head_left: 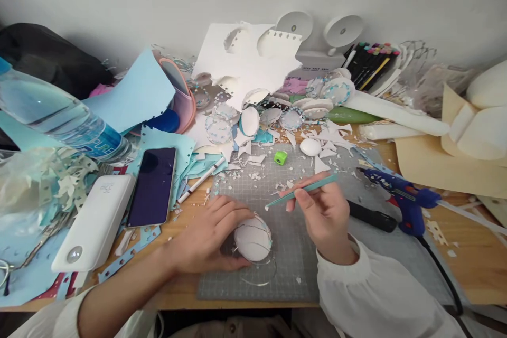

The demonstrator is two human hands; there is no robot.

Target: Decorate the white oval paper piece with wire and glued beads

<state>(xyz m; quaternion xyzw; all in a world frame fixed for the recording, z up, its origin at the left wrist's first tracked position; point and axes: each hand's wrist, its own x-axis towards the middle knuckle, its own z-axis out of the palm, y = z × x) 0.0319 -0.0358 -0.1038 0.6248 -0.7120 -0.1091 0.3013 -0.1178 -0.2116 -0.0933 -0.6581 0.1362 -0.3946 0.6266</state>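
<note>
My left hand (219,232) is curled round the side of a white oval paper piece (254,238), shaped like a shallow egg, with thin wire round its edge. A loop of wire shows just below it. In my right hand (327,216) is a pair of teal tweezers (303,191), pinched between thumb and fingers, the tip pointing left. At that tip sits a tiny white scrap (266,208), a little above and right of the oval piece. Both hands are over the grey cutting mat (293,280).
A lime-green punch (280,157) and a white egg (310,147) lie beyond my hands among paper scraps. A blue glue gun (407,198) with its cord is at right. A phone (152,186), white power bank (95,222) and water bottle (59,111) crowd the left.
</note>
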